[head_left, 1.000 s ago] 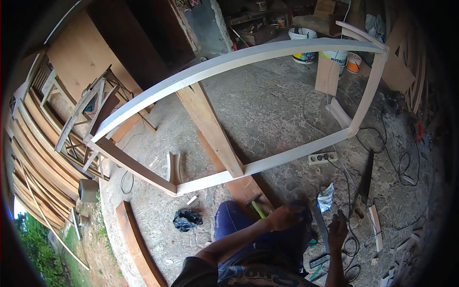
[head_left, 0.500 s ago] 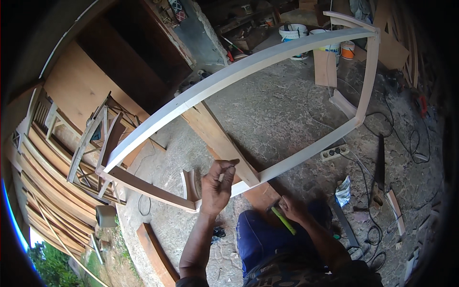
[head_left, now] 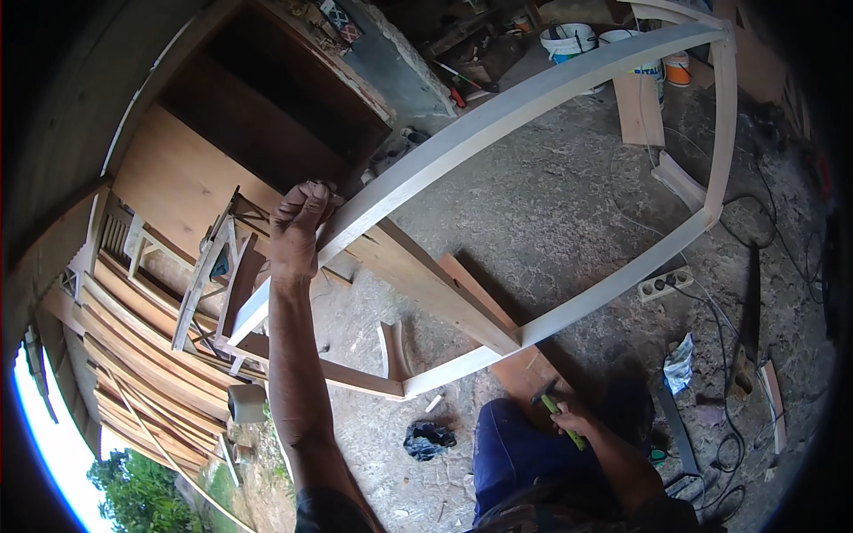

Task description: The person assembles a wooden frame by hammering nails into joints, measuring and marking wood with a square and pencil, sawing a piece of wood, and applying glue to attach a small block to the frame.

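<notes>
A large wooden frame [head_left: 533, 93] with curved, pale rails stands across the middle, above the floor. A plank-like crosspiece [head_left: 435, 282] joins its far rail to its near rail. My left hand [head_left: 298, 226] is stretched forward beside the far rail, close to where the crosspiece meets it. Its fingers are pinched together, and whatever is in them is too small to make out. Low in front of my knees, my right hand [head_left: 579, 421] is closed around a hammer [head_left: 558, 410] with a yellow-green handle. A wooden board [head_left: 530, 371] lies under the near rail.
A power strip [head_left: 665, 286] with dark cables lies on the concrete floor at right, near a hand saw [head_left: 749, 329]. Buckets [head_left: 569, 43] stand at the back. Curved wood strips [head_left: 160, 342] are stacked at left. A black plastic bag [head_left: 429, 440] is near my knee.
My left hand has moved from the near rail, forward and left, to the far rail. The right hand keeps the hammer low. The whole view has shifted slightly.
</notes>
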The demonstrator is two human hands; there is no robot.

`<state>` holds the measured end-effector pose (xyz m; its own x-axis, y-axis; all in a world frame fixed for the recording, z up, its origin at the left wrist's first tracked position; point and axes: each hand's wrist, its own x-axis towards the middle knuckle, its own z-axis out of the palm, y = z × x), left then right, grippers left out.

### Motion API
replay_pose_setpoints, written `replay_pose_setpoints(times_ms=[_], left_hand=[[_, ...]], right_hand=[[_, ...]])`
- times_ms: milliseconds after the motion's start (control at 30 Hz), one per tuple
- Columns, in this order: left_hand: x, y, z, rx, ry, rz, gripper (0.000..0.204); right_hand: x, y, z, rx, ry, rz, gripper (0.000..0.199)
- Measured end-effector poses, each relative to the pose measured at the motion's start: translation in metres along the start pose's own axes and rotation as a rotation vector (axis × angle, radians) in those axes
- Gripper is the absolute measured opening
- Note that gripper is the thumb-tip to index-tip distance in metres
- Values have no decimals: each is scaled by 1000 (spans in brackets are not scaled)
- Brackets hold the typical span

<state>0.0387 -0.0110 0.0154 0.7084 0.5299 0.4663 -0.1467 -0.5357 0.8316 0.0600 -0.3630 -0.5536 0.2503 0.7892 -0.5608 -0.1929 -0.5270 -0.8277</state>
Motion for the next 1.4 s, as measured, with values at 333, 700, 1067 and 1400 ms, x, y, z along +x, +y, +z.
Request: replay_pose_setpoints(times_ms=[333, 700, 1067, 1400], left_hand=[[-5, -18, 8, 186, -20, 24, 18], [3, -10, 27, 246, -39, 5, 18], [5, -16, 24, 285, -75, 52, 20], [4, -19, 21, 295, -73, 53, 20]], right_hand=[[-88, -133, -65, -348, 331, -373, 28], [-212, -413, -118, -605, 503, -978, 51], [-215, -559, -113, -1040, 528, -1032, 48], [-220, -599, -100, -1049, 625, -968, 48]])
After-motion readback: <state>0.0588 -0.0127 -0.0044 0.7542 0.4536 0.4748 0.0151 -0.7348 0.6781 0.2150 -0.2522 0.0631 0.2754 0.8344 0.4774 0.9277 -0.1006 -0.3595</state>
